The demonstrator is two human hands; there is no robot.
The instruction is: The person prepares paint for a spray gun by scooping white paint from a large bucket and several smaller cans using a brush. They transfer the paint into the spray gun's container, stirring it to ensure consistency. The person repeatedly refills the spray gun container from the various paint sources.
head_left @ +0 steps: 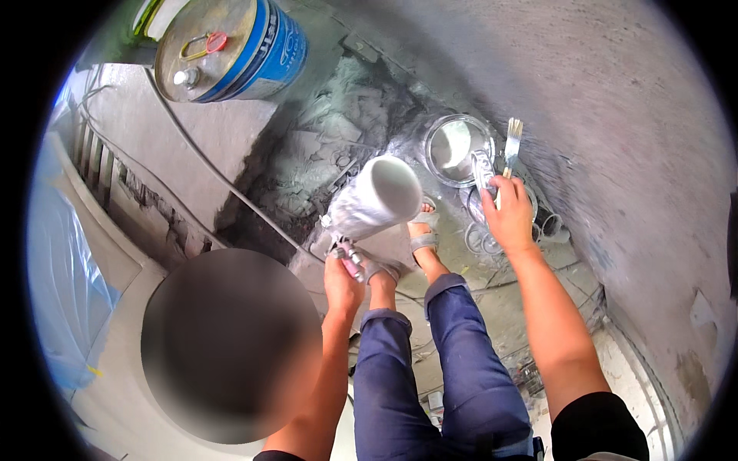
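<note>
My left hand [343, 281] is closed round a spray gun [350, 263] with a pinkish metal body. Its large, paint-smeared pale cup [361, 207] tilts up, with the open mouth facing me. My right hand [509, 215] grips a paintbrush [513, 140], bristles pointing away from me. A silvery, paint-coated piece [483, 170] shows beside those fingers; its kind is unclear. Just left of the right hand stands an open round metal can [427, 150], with pale grey paint or liquid visible inside.
A blue metal drum [265, 58] stands at the far left by a hose [198, 154]. Rubble and scraps [323, 146] lie beyond my feet. Clear containers [552, 228] sit by the right wall [615, 115]. Blue plastic sheeting [61, 284] hangs at left. A dark blurred patch hides the lower left.
</note>
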